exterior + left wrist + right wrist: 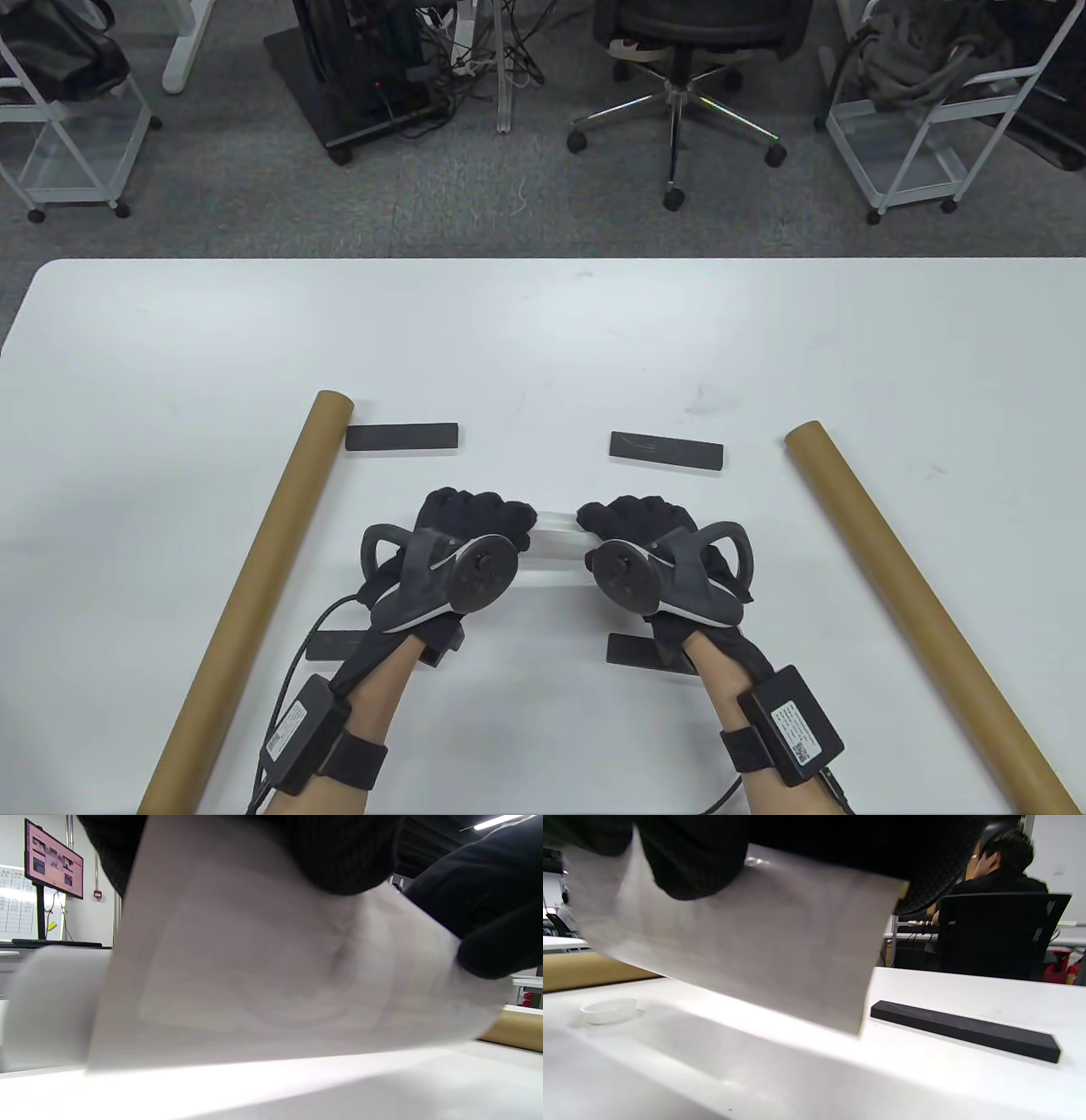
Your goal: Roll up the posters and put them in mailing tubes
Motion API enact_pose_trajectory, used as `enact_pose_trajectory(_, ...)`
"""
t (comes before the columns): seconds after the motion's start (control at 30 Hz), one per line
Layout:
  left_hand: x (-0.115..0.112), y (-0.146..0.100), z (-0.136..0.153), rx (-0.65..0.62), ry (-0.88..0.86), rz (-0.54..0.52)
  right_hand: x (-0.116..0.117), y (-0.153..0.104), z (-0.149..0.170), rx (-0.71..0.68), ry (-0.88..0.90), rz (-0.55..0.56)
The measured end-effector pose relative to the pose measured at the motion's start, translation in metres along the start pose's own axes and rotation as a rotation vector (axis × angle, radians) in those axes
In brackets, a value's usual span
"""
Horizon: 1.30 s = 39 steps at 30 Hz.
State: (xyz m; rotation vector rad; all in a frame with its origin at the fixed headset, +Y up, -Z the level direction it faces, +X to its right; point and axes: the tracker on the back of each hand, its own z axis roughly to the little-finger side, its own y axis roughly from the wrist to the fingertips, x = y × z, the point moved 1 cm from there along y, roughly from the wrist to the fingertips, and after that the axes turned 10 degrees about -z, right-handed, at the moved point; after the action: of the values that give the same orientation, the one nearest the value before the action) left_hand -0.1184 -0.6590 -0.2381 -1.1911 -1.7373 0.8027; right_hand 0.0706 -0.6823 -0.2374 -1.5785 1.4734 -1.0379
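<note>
White paper, a rolled poster (556, 543), lies crosswise at the near middle of the table (543, 340), gripped at its ends by both gloved hands. In the table view the left hand (462, 543) has its fingers curled over the roll's left end, and the right hand (653, 548) curls over the right end; only a short bare stretch of the roll shows between them. The left wrist view shows the roll from below and close up, blurred, with dark fingers (488, 908) wrapped onto it and its lower edge just above the tabletop. The right wrist view shows the same: the roll tilted, its cut end hanging free above the table, gloved fingers (695, 870) clamped on top. Two brown cardboard tubes lie on the table either side, well apart from the hands: the left tube (254, 594) slants from near the left bar toward the near edge, and the right tube (916, 611) slants out toward the near right corner. Four black bars sit round the hands: far left bar (403, 437), far right bar (668, 450), and two nearer ones partly hidden under the wrists (327, 645) (632, 649). A small clear cap (608, 1010) rests on the table near the left tube in the right wrist view.
</note>
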Motion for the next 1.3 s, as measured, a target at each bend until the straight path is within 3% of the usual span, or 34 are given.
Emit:
enact_pose_trajectory(0.2, 0.000, -0.002, -0.004, -0.016, -0.018, -0.016, 0.003, -0.003, -0.006, -0.012, -0.058, -0.018)
enact_pose_trajectory(0.4, 0.003, -0.003, -0.005, -0.022, -0.041, -0.028, 0.000, -0.008, -0.002, -0.015, -0.023, 0.034)
enact_pose_trajectory(0.63, 0.001, -0.003, -0.004, -0.021, -0.047, 0.027, -0.001, -0.010, -0.004, -0.005, -0.031, 0.053)
enact_pose_trajectory(0.9, 0.004, -0.004, -0.006, -0.035, -0.033, 0.013, -0.001, -0.011, -0.005, -0.036, 0.024, 0.010)
enact_pose_trajectory(1.07, 0.005, -0.004, -0.008, -0.061, -0.038, 0.036, -0.003, -0.012, -0.003, -0.021, 0.022, 0.043)
enact_pose_trajectory(1.3, 0.011, -0.006, -0.011, -0.099, 0.005, -0.015, -0.011, -0.017, 0.002, -0.032, 0.072, 0.070)
